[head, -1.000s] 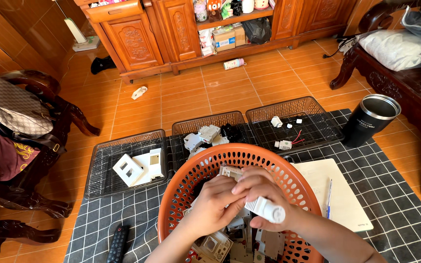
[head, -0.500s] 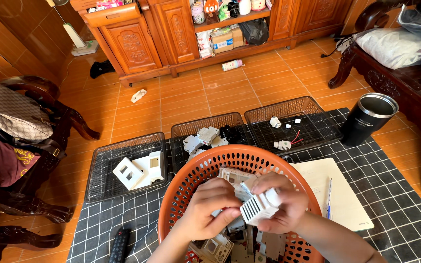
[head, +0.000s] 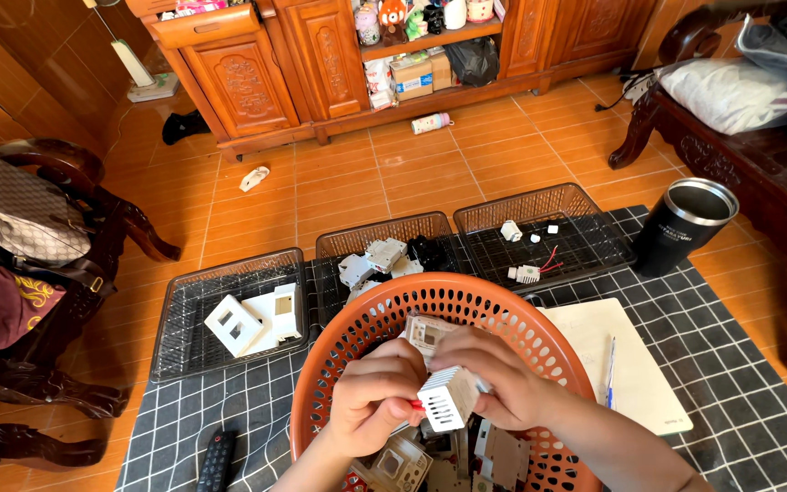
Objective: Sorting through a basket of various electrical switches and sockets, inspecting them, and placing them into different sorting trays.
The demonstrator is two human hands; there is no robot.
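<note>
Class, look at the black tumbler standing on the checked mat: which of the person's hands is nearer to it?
Right. The right hand is over the orange basket, on the side toward the black tumbler; the left hand is farther across the basket. Both grip a small white vented part.

The floor [head: 393, 182] has orange tiles. A carved brown wooden cabinet [head: 321, 64] stands at the back. Dark wooden chairs [head: 66, 273] sit at the sides.

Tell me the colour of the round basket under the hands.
Orange basket, a plastic lattice; only the head view shows it.
</note>
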